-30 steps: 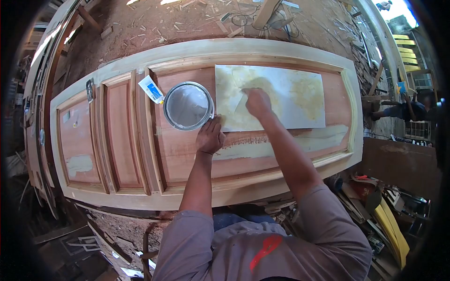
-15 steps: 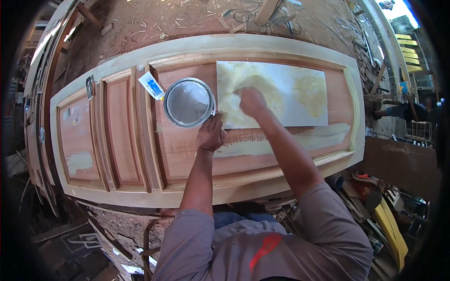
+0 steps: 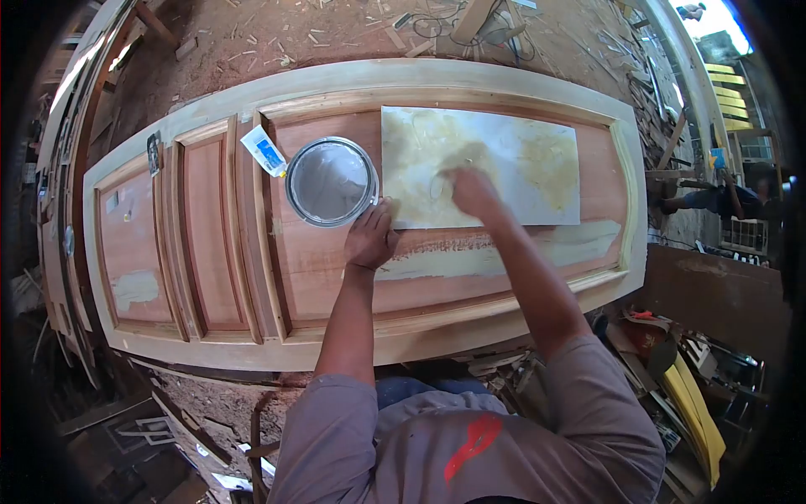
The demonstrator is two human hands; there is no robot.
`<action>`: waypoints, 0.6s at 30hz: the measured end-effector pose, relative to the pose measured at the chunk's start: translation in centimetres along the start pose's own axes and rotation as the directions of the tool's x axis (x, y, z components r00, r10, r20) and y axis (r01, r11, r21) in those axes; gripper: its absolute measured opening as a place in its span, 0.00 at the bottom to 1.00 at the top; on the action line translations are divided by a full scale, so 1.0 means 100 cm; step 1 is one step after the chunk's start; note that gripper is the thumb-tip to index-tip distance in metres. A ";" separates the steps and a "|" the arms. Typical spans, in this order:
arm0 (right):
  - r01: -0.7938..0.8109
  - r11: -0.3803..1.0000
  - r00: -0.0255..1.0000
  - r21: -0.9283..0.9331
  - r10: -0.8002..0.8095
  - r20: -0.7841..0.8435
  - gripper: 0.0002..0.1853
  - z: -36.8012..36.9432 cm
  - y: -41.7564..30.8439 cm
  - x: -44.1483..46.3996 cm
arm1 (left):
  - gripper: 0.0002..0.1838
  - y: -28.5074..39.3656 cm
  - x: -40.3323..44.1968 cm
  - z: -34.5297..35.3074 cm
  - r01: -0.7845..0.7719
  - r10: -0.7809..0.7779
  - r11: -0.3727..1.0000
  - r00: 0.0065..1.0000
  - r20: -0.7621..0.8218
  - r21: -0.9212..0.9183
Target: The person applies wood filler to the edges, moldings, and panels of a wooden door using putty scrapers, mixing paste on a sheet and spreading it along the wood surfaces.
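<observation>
A panelled wooden door (image 3: 201, 347) lies flat in front of me. On its large panel rests a white board (image 3: 546, 189) smeared with yellowish stuff. My right hand (image 3: 474, 192) is closed over the board's left half; what it holds, if anything, is too small to make out. My left hand (image 3: 370, 234) lies at the board's lower left corner with fingers stretched towards the rim of a round tin (image 3: 332, 182) of grey material. Left of the tin lies a white and blue tube (image 3: 264, 151) with a yellow cap.
A small dark object (image 3: 154, 154) lies on the door's upper left frame. Wood scraps and a cable cover the ground beyond. At the right are a brown board (image 3: 714, 290), yellow pieces (image 3: 695, 403) and another person (image 3: 726, 200).
My right hand has moved a little to the right and down over the board. My left hand stays by the tin. The whole view has shifted slightly.
</observation>
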State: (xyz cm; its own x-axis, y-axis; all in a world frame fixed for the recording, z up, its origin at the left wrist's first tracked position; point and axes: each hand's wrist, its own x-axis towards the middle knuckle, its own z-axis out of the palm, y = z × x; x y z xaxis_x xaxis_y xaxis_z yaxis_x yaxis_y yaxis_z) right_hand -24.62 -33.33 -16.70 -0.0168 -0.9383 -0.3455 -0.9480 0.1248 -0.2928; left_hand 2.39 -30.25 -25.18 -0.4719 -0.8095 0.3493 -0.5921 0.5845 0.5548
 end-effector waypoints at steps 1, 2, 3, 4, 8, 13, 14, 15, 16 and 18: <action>0.053 0.998 0.999 0.021 -0.053 0.000 0.26 0.013 -0.002 -0.013 | 0.17 0.001 0.001 -0.001 0.000 0.000 1.000 1.000 0.000 0.001; 0.094 0.995 0.995 0.018 -0.094 0.009 0.26 0.012 -0.007 -0.023 | 0.17 0.002 0.002 -0.003 -0.004 0.004 1.000 1.000 0.000 0.005; 0.134 0.991 0.991 0.018 -0.134 0.016 0.27 0.010 -0.012 -0.033 | 0.16 0.001 0.001 -0.002 -0.016 0.016 1.000 1.000 0.005 0.016; 0.176 0.984 0.984 0.017 -0.176 0.022 0.27 0.007 -0.015 -0.036 | 0.16 0.000 0.000 -0.001 -0.028 0.028 0.999 1.000 0.008 0.029; 0.036 0.999 0.982 0.038 -0.028 -0.189 0.27 -0.019 0.020 0.001 | 0.15 -0.001 0.002 -0.001 -0.031 0.031 0.999 0.999 -0.021 0.012; -0.034 0.997 0.991 0.072 0.043 -0.126 0.26 -0.001 0.023 -0.016 | 0.18 -0.002 -0.001 0.001 -0.036 0.036 0.999 0.999 -0.013 0.004; -0.045 0.996 0.994 0.071 0.052 -0.094 0.26 0.005 0.013 -0.029 | 0.20 -0.002 0.002 0.001 -0.037 0.037 0.999 0.999 -0.014 0.001; -0.008 0.996 0.997 0.085 0.015 -0.077 0.26 0.007 0.003 -0.040 | 0.19 -0.002 0.004 0.000 -0.033 0.033 0.999 0.999 -0.011 0.003; 0.025 0.994 0.998 0.102 -0.019 -0.061 0.26 0.008 -0.007 -0.052 | 0.19 -0.001 0.003 -0.003 -0.032 0.032 0.999 0.999 -0.003 0.004; 0.035 0.993 0.999 0.116 -0.036 0.006 0.26 -0.005 -0.014 -0.056 | 0.18 0.001 0.005 -0.002 -0.036 0.036 0.999 0.999 -0.003 0.005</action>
State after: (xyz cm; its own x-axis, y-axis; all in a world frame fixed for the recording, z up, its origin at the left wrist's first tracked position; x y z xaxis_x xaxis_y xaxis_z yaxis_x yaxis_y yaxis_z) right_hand -23.33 -28.43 -13.89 0.0191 -0.9401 -0.3405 -0.9047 0.1287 -0.4062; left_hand 2.20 -30.66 -24.81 -0.4913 -0.7879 0.3713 -0.5779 0.6138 0.5378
